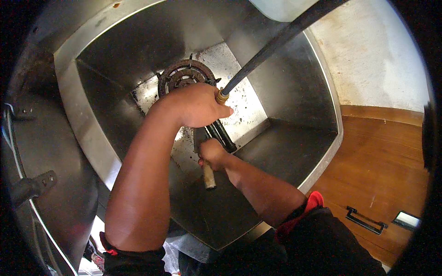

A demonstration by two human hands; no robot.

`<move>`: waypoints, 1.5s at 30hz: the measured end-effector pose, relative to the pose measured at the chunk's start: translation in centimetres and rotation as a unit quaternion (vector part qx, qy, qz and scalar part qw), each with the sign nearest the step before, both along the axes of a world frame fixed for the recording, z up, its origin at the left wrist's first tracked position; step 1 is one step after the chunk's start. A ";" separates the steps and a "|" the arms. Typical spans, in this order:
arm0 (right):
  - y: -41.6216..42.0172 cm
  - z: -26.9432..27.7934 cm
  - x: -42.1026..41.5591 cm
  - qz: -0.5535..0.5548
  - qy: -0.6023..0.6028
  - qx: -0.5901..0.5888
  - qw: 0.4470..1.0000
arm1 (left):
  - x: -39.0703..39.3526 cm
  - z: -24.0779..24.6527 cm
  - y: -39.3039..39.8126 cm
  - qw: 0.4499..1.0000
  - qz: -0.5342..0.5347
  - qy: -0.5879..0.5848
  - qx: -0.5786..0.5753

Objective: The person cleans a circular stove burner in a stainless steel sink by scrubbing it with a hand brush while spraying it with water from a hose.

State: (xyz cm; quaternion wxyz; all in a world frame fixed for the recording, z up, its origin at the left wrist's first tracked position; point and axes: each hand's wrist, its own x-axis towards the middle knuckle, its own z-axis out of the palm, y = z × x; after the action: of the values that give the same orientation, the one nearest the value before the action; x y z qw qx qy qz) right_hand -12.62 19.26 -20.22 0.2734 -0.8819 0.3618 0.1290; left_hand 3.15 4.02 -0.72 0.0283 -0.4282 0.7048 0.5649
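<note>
My left hand [196,106] is closed around a brass fitting [222,97] at the lower end of a thick black hose or tube [262,55]. Below it, my right hand [213,153] grips a tool by its pale wooden handle [209,177]. The tool's flat dark blade [199,136] points up under my left hand, which hides its tip. A rusty cast-iron ring gas burner [203,67] sits just beyond my left hand, partly covered by it. The burner's black arm [226,138] runs beside my right hand.
A deep stainless-steel basin [293,79] with sloping walls surrounds the burner. Its floor [247,100] is speckled with dark debris. A wooden panel [376,155] with a black handle [366,220] stands at right. At left is a dark metal drum-like body [58,145] with a bracket [38,184].
</note>
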 end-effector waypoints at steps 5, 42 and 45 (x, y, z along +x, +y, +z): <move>0.4 -0.8 -0.5 -0.024 -0.057 -0.001 0.998 | 0.1 0.6 -0.2 1.000 0.002 -0.020 0.007; 0.1 2.0 2.4 -0.121 0.096 0.061 0.986 | -0.9 -1.1 0.2 0.999 -0.013 0.012 -0.029; 0.1 0.2 1.4 -0.138 0.076 0.077 0.984 | -0.9 -1.3 0.4 0.999 -0.002 0.026 -0.033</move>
State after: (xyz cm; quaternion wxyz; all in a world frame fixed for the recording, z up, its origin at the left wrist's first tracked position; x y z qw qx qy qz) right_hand -11.18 19.34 -20.06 0.3270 -0.7875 0.4889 0.1842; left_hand 2.29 4.38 -1.99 -0.0031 -0.4122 0.7249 0.5520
